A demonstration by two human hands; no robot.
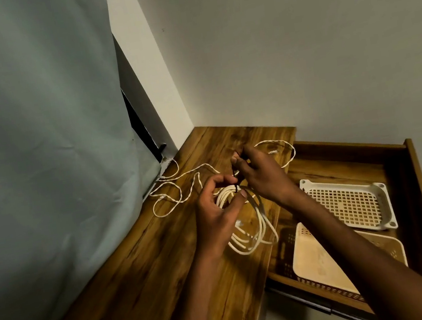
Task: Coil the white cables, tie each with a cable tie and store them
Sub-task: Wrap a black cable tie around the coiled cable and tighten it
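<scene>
A coiled white cable (253, 233) hangs over the wooden tabletop (144, 274), gripped at its top by my left hand (218, 213), thumb and fingers curled round the bundle. My right hand (258, 174) is just above and to the right, pinching a thin dark cable tie (235, 180) that runs down to the coil's top. A second, twisted white cable (178, 189) lies loose and uncoiled across the far part of the table, one loop reaching past my right hand toward the drawer.
To the right an open wooden drawer (416, 184) holds a white perforated tray (353, 204) and a cream basket (326, 260) in front of it. A pale curtain (40, 158) hangs along the table's left edge. Walls close the corner behind.
</scene>
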